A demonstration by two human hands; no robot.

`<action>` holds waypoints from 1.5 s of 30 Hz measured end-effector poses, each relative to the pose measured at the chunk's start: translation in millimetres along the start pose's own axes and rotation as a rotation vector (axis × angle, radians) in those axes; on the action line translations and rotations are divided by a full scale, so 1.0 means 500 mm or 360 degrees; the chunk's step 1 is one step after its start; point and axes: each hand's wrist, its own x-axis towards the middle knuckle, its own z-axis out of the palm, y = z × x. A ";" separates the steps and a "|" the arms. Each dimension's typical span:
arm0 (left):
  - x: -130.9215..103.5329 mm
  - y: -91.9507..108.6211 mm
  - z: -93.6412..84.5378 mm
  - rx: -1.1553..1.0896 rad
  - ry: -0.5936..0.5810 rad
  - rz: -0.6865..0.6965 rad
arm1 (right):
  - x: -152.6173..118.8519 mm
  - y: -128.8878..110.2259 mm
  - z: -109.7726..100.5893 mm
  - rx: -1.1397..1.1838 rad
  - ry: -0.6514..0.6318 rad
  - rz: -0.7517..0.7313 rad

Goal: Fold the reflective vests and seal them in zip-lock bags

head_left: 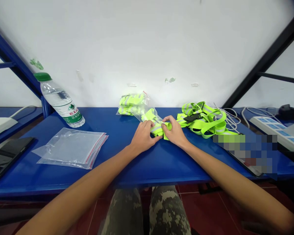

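A neon yellow reflective strap bundle (pixel 159 130) lies on the blue table between my two hands, partly inside a clear plastic bag (pixel 154 115). My left hand (pixel 143 135) is closed at the bundle's left side, thumb and fingers around the strap and bag. On the other side, my right hand (pixel 174 131) pinches the strap's right end between thumb and fingers. Just behind, a bagged strap bundle (pixel 131 103) rests near the wall. To the right sits a loose heap of reflective straps (pixel 203 120) with a black buckle (pixel 192 117).
Flat zip bags (pixel 68 147) lie stacked at left, below a water bottle (pixel 63 101) with a green cap. A dark phone (pixel 11 156) is at the left edge. White power strips (pixel 281 130) and cables stand at right, near a pixelated patch. Blue table (pixel 147 169) edge faces me.
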 end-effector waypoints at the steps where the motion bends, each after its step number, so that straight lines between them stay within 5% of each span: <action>1: 0.001 -0.004 0.000 -0.0020 0.0015 -0.0005 | 0.000 0.000 -0.002 -0.0007 -0.0024 -0.0028; 11: -0.003 0.016 -0.009 -0.0043 -0.0042 0.0080 | 0.004 0.014 0.001 -0.0016 -0.0028 -0.0053; 17: -0.002 0.052 0.011 0.0236 0.0046 -0.0097 | -0.002 0.004 0.007 -0.0119 0.0109 0.0026; 29: -0.008 0.053 0.011 0.0334 0.0034 0.0053 | 0.010 0.024 -0.012 0.0261 -0.0013 0.0193; 36: -0.002 0.055 0.014 0.0433 -0.0014 0.0129 | 0.003 0.023 -0.003 0.0126 0.0104 0.0141; 45: -0.005 0.028 -0.005 0.0229 -0.0022 0.0247 | 0.007 0.012 -0.050 0.0598 -0.0314 0.0209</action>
